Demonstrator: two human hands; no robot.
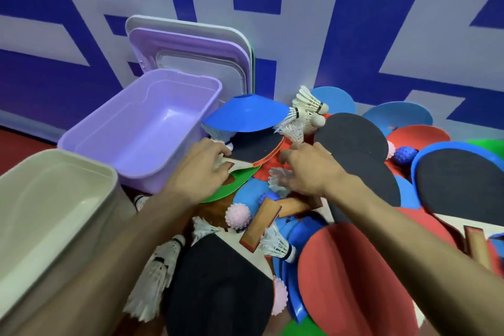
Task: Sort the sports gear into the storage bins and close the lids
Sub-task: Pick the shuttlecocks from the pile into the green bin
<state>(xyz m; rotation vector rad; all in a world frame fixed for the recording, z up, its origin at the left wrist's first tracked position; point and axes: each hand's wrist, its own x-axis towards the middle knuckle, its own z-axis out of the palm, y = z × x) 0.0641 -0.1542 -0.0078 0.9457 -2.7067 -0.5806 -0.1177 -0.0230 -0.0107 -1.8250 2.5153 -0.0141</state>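
Beige bin (54,185) partly beyond left edge.

My left hand (201,169) and my right hand (305,172) are bare, and so are both wrists. My left forearm (117,248) is uncovered along all that shows of it, from the wrist to the lower edge of the view. My right forearm (395,229) is likewise bare to the lower right corner. My fingers (286,158) are blurred, so I cannot make out fine detail on them.

Left hand (199,172) and right hand (305,172) over gear pile (351,267).
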